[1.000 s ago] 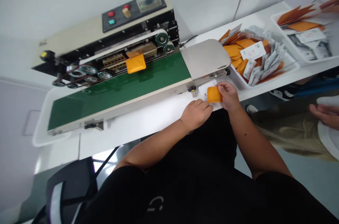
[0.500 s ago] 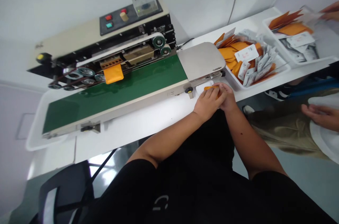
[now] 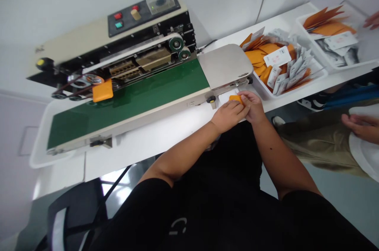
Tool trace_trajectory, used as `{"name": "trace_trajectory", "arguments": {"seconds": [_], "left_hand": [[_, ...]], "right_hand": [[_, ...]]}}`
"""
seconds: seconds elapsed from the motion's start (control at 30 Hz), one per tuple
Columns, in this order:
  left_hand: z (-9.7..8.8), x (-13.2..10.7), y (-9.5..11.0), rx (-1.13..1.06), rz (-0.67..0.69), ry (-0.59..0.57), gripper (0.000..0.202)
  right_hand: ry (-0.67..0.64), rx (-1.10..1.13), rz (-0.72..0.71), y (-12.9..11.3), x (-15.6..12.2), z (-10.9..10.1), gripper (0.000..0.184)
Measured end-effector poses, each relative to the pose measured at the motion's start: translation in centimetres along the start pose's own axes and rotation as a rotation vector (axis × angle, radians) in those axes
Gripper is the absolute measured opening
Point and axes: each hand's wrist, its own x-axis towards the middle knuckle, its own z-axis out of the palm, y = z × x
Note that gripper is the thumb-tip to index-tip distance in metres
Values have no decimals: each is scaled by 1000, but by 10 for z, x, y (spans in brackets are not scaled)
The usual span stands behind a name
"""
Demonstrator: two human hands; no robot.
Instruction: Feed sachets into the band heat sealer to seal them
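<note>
In front of the metal plate at the machine's right end, my left hand (image 3: pixel 227 116) has its fingers closed round a small orange pouch (image 3: pixel 236 99). My right hand (image 3: pixel 252 105) pinches the same pouch from the other side, its thumb and fingertips near the top. Part of the pouch is hidden behind my fingers. A white card or packet (image 3: pixel 227 96) lies just beyond it on the table. Another orange pouch (image 3: pixel 103 90) hangs from the band sealer (image 3: pixel 118 53), over its green conveyor belt (image 3: pixel 142 93).
Right of the sealer stands a white bin (image 3: pixel 296 92) of orange and white pouches. A second white bin (image 3: pixel 334 70) holds more pouches. Another person's hand (image 3: pixel 363 126) is at the right edge, with another hand (image 3: pixel 372 21) above. A black chair (image 3: pixel 78 203) is lower left.
The pouch in the sealer has travelled left along the belt. My hands have shifted slightly, and more of the orange pouch between them shows.
</note>
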Motion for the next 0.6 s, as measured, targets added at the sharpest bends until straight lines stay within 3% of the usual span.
{"name": "trace_trajectory", "arguments": {"seconds": [0.13, 0.23, 0.4, 0.5, 0.6], "left_hand": [[0, -7, -3, -99, 42, 35, 32], [-15, -17, -3, -185, 69, 97, 33], [-70, -42, -18, -218, 45, 307, 28], [-107, -52, -43, -197, -60, 412, 25], [-139, -54, -74, -137, -154, 423, 22]], "right_hand": [[39, -34, -38, 4, 3, -2, 38], [53, -50, -50, 5, 4, -2, 37], [36, 5, -68, 10, 6, -4, 34], [47, 37, -90, 13, 8, -6, 32], [31, 60, -87, 14, 8, -7, 30]]}}
